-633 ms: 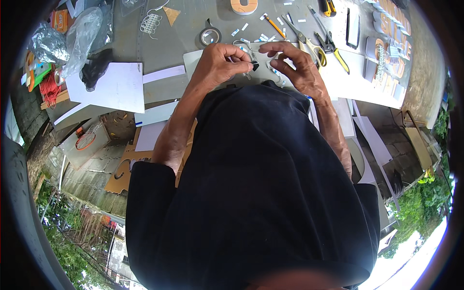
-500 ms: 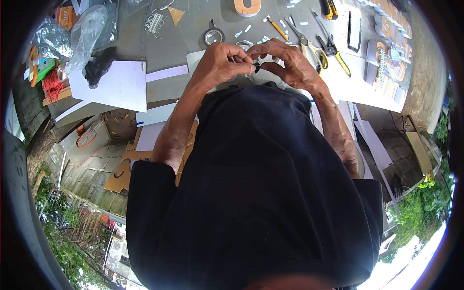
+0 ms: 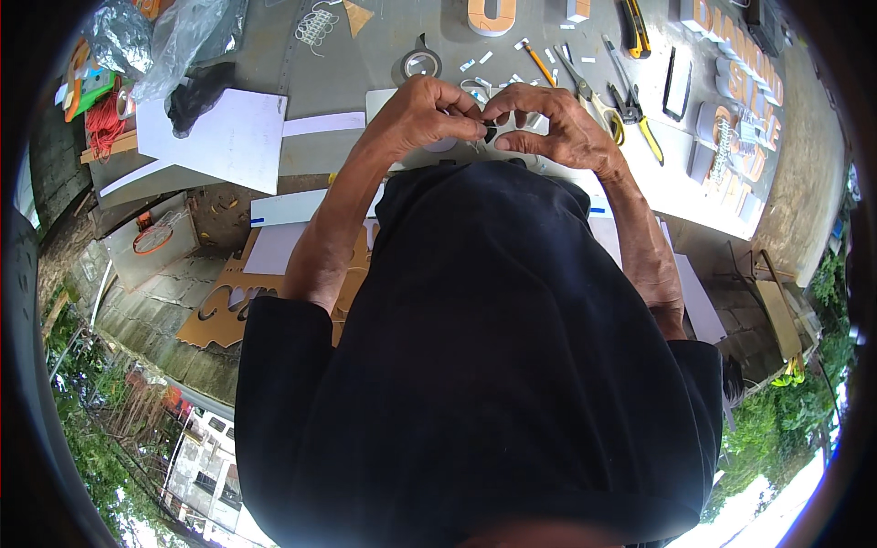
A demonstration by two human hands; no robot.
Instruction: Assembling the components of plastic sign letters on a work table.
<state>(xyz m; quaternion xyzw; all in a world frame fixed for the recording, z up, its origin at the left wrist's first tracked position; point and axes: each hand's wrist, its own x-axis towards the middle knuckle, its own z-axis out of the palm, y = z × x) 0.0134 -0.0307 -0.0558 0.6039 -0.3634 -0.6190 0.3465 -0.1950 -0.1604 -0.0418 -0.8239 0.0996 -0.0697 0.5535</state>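
My left hand is closed in a pinch, thumb against fingers, on a small black piece that shows beside its fingertips. Opposite it, my right hand is curved, its forefinger close to the left fingertips and its thumb held apart below. The black piece lies in the gap between the two hands; its kind is too small to make out. Just beyond the hands are a roll of dark tape, an orange pencil and scissors with pale handles. Part of the surface under the hands is hidden.
Yellow-handled pliers, a yellow cutter knife and a black frame lie right. Block letters line the far right; another letter stands at the back. Left are white sheets, plastic bags and red cord.
The view has shifted slightly, so the table things appear a little lower. Both hands stay together around the black piece; the right forefinger has dropped closer to its thumb.
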